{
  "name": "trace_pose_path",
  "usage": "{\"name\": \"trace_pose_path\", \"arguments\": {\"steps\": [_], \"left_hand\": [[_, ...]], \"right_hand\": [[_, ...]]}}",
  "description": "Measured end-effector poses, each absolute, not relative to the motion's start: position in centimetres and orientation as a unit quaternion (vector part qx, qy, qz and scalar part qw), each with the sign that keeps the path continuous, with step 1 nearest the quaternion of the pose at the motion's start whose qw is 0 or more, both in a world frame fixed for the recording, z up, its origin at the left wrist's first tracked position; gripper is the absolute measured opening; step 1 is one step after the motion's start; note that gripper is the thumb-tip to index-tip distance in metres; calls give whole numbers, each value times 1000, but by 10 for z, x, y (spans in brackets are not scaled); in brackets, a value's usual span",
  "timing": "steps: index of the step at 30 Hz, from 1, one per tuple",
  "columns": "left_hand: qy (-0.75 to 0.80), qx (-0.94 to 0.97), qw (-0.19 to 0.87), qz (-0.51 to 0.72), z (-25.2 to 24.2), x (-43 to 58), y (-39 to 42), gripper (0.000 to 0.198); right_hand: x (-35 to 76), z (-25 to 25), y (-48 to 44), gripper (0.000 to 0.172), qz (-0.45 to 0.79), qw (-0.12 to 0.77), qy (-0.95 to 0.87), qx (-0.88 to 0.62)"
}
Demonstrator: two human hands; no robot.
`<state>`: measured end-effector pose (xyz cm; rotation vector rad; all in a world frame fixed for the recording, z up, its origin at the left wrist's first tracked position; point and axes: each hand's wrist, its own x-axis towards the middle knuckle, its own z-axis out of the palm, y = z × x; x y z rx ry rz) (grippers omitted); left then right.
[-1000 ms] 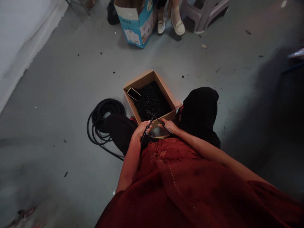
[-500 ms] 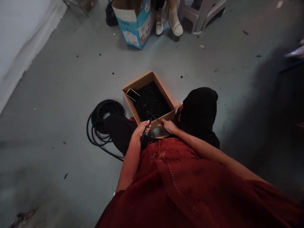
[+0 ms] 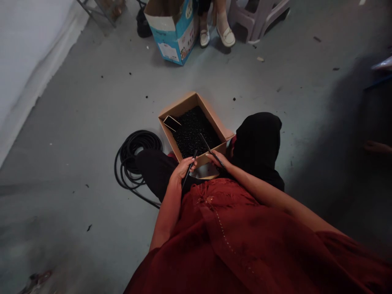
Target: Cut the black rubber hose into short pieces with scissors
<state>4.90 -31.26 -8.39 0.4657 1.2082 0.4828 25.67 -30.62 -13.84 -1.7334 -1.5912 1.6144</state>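
My left hand (image 3: 184,166) is closed around a length of black rubber tube (image 3: 194,154), its short end poking up past the fingers. In my right hand (image 3: 218,157) is a slim dark tool that looks like scissors (image 3: 205,141), its tip pointing away over the box and apart from the tube. Just beyond both hands, between my knees, stands a cardboard box (image 3: 211,119) holding many small black pieces (image 3: 192,126). A small open container with pale edges (image 3: 172,123) lies on the pieces at the box's left side.
Coiled black tube (image 3: 137,141) lies on the grey floor by my left knee. Farther off are a blue and white carton (image 3: 171,45), another person's feet in pale shoes (image 3: 226,37) and a plastic stool (image 3: 254,20). Small dark scraps dot the floor. A white sheet hangs at left.
The scissors' tip has swung right and away from the tube end, which it was close to or crossing before. My left hand keeps its hold with little movement. The view has shifted slightly.
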Motion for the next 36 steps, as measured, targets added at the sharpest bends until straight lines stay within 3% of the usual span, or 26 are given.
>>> {"name": "trace_pose_path", "arguments": {"steps": [6, 13, 17, 19, 21, 31, 36], "left_hand": [[509, 277, 798, 169, -87, 70, -330, 39], [501, 338, 789, 112, -83, 85, -341, 35], [613, 498, 611, 58, -70, 84, -340, 40], [646, 560, 514, 69, -66, 86, -339, 30], [651, 579, 482, 89, -64, 88, -339, 21], [660, 460, 549, 228, -87, 86, -334, 20], [672, 331, 590, 299, -92, 64, -320, 33]], "right_hand": [[252, -142, -307, 30, 649, 226, -446, -574], [253, -139, -305, 33, 670, 265, -391, -573], [253, -135, -305, 32, 672, 276, -372, -577], [252, -134, -305, 31, 673, 280, -365, -579], [253, -133, -305, 31, 673, 283, -362, -580], [253, -134, -305, 33, 661, 280, -391, -576], [251, -129, -307, 34, 642, 239, -458, -567]]}}
